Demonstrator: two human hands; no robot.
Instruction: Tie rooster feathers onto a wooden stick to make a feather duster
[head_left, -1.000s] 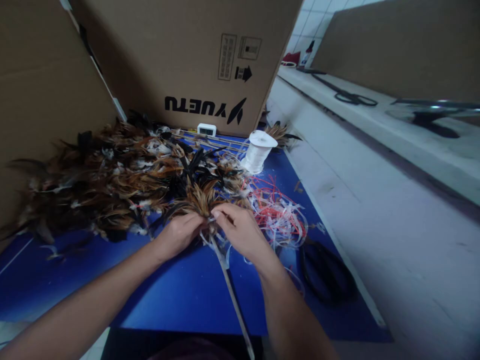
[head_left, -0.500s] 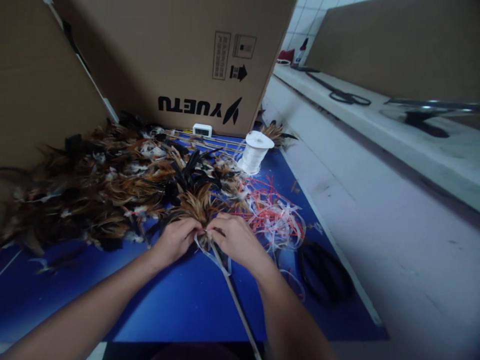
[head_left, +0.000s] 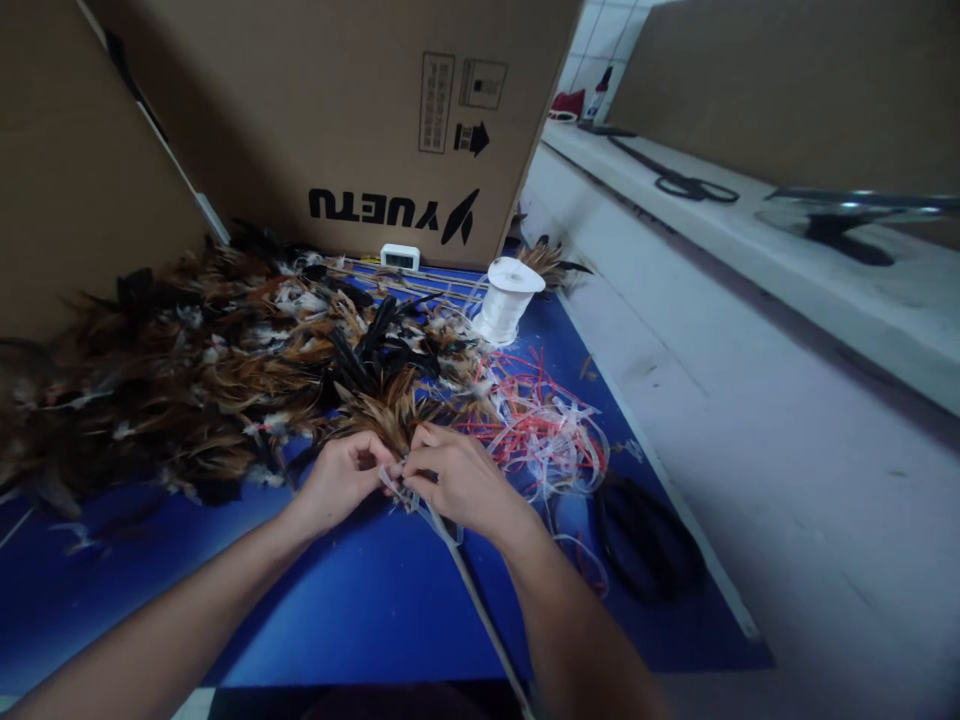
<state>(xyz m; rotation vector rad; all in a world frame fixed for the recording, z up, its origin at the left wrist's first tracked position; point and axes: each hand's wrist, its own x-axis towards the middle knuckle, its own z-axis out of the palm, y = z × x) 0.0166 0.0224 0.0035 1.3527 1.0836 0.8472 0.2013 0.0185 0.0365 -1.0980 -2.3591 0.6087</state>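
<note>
My left hand (head_left: pixel 346 478) pinches a strip of translucent plastic ribbon (head_left: pixel 388 482) between thumb and fingers. Close beside it, my right hand (head_left: pixel 455 474) is closed in a pinch on the same ribbon, where a bunch of brown feathers (head_left: pixel 390 408) meets a thin stick (head_left: pixel 480 605). The stick runs from under my fingers toward the bottom edge of the view. A loop of the ribbon hangs over the stick just below my right hand. My fingertips hide the exact point where ribbon and stick touch.
Loose brown and black feathers (head_left: pixel 187 370) cover the left of the blue table (head_left: pixel 337 610). A white ribbon spool (head_left: pixel 504 305), tangled red and clear strips (head_left: pixel 555 435) and black-handled scissors (head_left: pixel 649 545) lie to the right. A large cardboard box (head_left: pixel 360 110) stands behind.
My left hand has turned and shifted slightly, its thumb and fingers now rounded in a pinch. My right hand stays close by, and the ribbon loop sits tighter near the stick.
</note>
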